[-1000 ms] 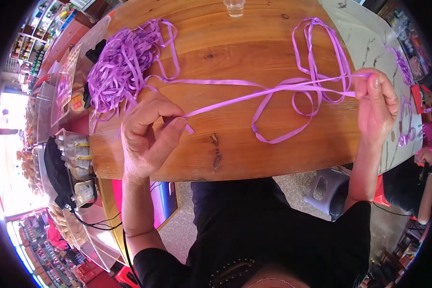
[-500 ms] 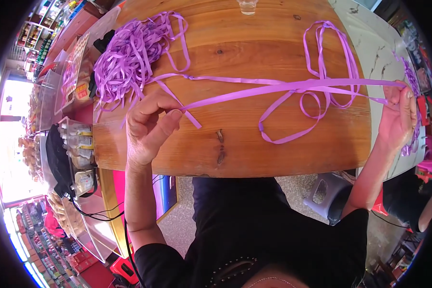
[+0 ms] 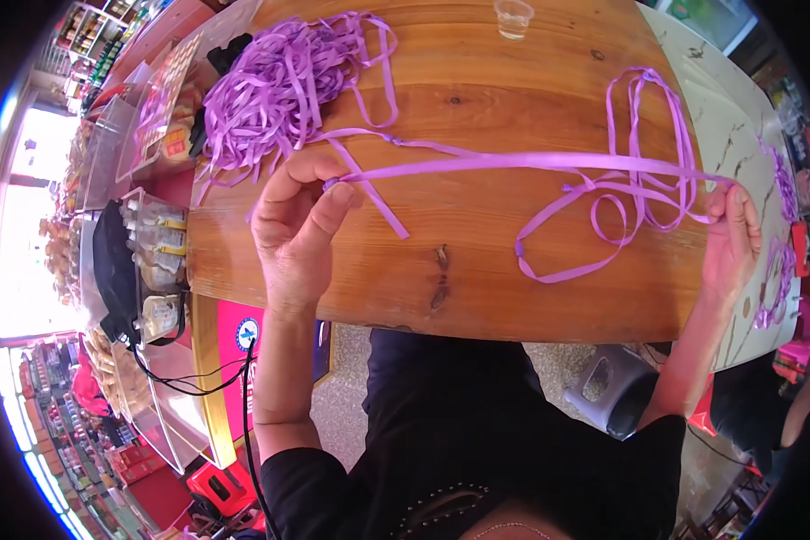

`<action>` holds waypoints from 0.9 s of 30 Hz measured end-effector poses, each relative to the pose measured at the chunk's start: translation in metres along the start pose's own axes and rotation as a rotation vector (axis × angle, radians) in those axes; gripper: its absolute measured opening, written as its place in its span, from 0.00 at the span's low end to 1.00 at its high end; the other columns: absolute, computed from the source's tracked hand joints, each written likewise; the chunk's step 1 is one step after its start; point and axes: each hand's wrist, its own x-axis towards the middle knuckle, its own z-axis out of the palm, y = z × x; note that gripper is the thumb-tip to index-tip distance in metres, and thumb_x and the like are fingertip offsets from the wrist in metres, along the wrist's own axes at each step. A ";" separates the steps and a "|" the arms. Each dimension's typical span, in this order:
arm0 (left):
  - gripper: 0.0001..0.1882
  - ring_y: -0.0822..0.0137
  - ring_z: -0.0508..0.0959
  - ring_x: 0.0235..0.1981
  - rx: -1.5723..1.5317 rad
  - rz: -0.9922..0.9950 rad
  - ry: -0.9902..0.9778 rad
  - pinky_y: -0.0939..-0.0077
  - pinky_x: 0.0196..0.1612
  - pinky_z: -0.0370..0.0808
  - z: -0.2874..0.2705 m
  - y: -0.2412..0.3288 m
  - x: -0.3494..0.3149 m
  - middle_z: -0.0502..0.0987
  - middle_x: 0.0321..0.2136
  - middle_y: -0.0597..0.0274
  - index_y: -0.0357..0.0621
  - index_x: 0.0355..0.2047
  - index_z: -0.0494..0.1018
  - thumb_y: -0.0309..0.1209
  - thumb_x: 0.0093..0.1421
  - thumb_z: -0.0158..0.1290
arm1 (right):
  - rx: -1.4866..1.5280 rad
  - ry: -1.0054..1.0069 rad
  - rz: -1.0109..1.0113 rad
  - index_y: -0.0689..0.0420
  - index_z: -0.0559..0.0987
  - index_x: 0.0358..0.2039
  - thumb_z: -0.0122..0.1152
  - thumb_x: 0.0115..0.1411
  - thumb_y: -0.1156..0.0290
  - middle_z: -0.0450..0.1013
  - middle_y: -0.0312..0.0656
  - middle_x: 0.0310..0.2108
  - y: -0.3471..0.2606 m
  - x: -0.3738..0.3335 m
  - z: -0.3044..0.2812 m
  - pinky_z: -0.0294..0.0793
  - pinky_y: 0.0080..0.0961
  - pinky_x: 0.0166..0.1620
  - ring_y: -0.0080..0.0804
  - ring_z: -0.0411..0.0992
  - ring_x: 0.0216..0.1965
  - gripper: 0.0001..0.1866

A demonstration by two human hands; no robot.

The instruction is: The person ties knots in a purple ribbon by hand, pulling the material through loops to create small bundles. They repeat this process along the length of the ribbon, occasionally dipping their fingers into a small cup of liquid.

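Note:
A flat purple ribbon (image 3: 513, 162) is stretched almost level above the wooden table between my two hands. My left hand (image 3: 304, 211) pinches one end between thumb and forefinger, where a small knot shows. At the right, my right hand (image 3: 736, 225) has its fingers closed round the other end. Beneath the stretched length, more ribbon lies on the table in loose knotted loops (image 3: 652, 135). A large tangled heap of purple ribbon (image 3: 270, 94) sits at the far left, and a strand with a knot runs from it toward the right.
The wooden table (image 3: 369, 270) has a clear plastic cup (image 3: 514, 18) at its far edge. A tray of bottles (image 3: 159, 238) and a black bag (image 3: 112, 270) stand at the left. A marble-patterned table (image 3: 720, 117) with more purple ribbon adjoins on the right. A grey stool (image 3: 607, 387) is below.
The whole view has shifted slightly. My left hand has turned so the knot at its fingertips now shows. My right hand is lower, and the ribbon is still taut between both.

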 end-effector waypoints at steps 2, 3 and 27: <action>0.06 0.67 0.72 0.37 -0.263 0.146 -0.005 0.69 0.46 0.71 0.005 -0.003 0.002 0.72 0.36 0.59 0.38 0.37 0.70 0.23 0.58 0.50 | -0.036 0.044 0.062 0.63 0.75 0.37 0.51 0.63 0.70 0.64 0.31 0.24 0.023 0.001 0.001 0.57 0.15 0.33 0.18 0.60 0.27 0.09; 0.06 0.67 0.72 0.37 -0.266 0.153 -0.002 0.69 0.46 0.71 0.012 -0.003 0.004 0.72 0.36 0.59 0.38 0.37 0.70 0.23 0.58 0.50 | -0.038 0.039 0.056 0.63 0.75 0.37 0.51 0.63 0.70 0.64 0.31 0.24 0.031 -0.001 0.002 0.57 0.15 0.33 0.18 0.60 0.27 0.09; 0.08 0.78 0.65 0.28 -0.403 0.125 0.101 0.83 0.32 0.64 0.033 0.010 0.001 0.70 0.34 0.67 0.35 0.41 0.70 0.23 0.60 0.49 | -0.065 -0.136 0.152 0.64 0.74 0.44 0.56 0.59 0.74 0.71 0.34 0.37 0.011 0.005 -0.013 0.64 0.18 0.45 0.18 0.66 0.35 0.12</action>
